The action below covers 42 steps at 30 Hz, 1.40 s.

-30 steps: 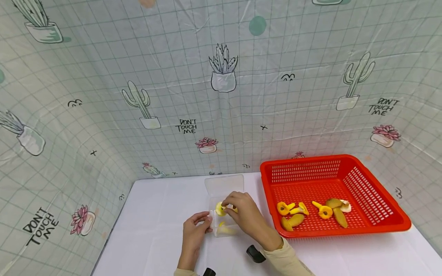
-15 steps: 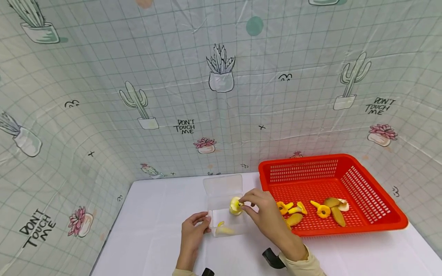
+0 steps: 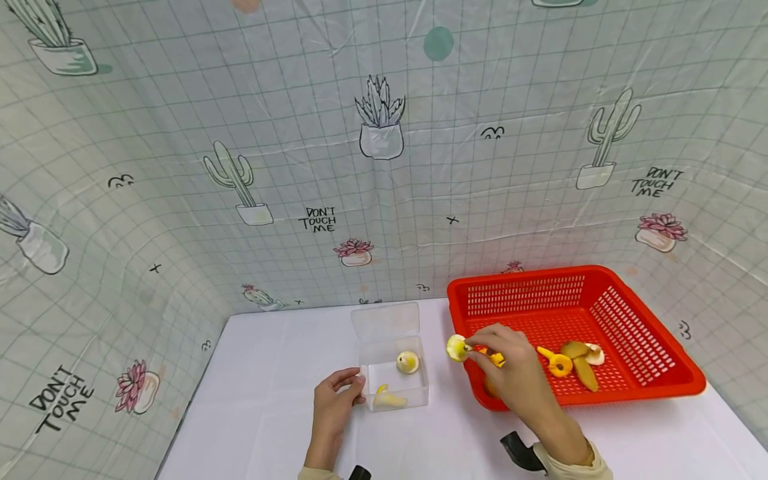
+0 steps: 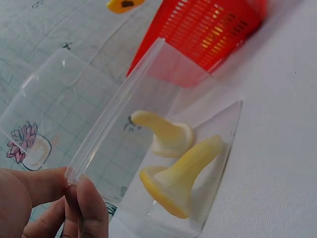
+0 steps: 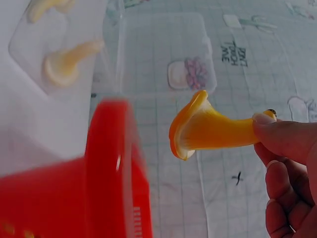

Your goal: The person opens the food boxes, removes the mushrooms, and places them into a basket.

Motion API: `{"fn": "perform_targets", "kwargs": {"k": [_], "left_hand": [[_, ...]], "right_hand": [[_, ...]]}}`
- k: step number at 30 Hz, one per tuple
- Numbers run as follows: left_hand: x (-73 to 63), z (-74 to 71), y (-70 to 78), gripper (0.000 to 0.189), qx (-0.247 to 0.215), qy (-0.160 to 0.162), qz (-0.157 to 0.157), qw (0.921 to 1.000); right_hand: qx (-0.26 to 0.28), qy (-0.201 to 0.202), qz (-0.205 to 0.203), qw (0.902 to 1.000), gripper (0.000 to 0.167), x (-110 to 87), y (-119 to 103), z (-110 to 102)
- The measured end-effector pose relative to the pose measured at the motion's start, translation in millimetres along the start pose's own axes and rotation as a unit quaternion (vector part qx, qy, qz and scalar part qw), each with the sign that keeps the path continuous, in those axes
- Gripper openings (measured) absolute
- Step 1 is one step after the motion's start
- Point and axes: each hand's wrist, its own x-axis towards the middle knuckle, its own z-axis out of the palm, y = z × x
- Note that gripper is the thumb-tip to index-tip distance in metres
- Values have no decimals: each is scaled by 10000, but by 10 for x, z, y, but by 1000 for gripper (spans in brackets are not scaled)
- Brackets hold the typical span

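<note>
With thumb and fingers, my right hand [image 3: 516, 367] pinches a yellow toy mushroom [image 5: 218, 129] by the end of its stem. The cap points left, by the red basket's [image 3: 654, 330] left rim in the head view. A clear plastic box [image 3: 377, 375] stands on the table with its lid [image 3: 387, 321] flipped back. Inside it lie two yellow mushrooms, one [image 4: 166, 134] toward the back and one [image 4: 183, 178] near the front. My left hand [image 3: 339, 395] grips the box's left edge, its thumb and fingers on the rim in the left wrist view.
Several more mushrooms lie in the basket, among them an orange-yellow one [image 3: 561, 365], a brown one [image 3: 585, 375] and a whitish one [image 3: 595, 355]. A patterned curtain [image 3: 288, 153] rises behind the white table [image 3: 264, 373].
My right hand has carried the mushroom from over the box rightward to the basket's left rim. A mushroom formerly hidden by that hand now shows in the box. My left hand stays put.
</note>
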Motion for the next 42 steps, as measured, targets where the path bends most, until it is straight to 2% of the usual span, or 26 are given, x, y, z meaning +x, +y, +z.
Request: {"fn": "perform_targets", "kwargs": {"k": [11, 18, 21, 24, 29, 31, 34, 42], "left_hand": [[-1, 6, 4, 30, 5, 14, -18, 10000], [9, 18, 10, 29, 84, -8, -21, 10000], [7, 21, 11, 29, 114, 27, -37, 9999], [4, 15, 5, 28, 95, 48, -47, 9999], [-1, -2, 2, 29, 51, 12, -29, 10000], [-4, -5, 2, 29, 50, -5, -23, 10000], [-11, -5, 1, 29, 62, -3, -30, 10000], [-5, 2, -3, 29, 34, 29, -45, 10000]], "right_hand": [[-276, 441, -90, 9986, 40, -86, 266, -275], [-493, 564, 99, 9971, 39, -109, 397, -436], [-571, 622, 61, 9964, 39, -101, 445, -509], [-605, 822, 89, 9947, 40, -60, 492, -596], [-599, 1211, 380, 9901, 42, 3, 524, -715], [-580, 1134, 386, 9911, 42, -2, 508, -712], [-608, 795, 257, 9946, 42, -39, 445, -629], [-300, -289, -163, 9990, 38, -39, 105, -161]]}}
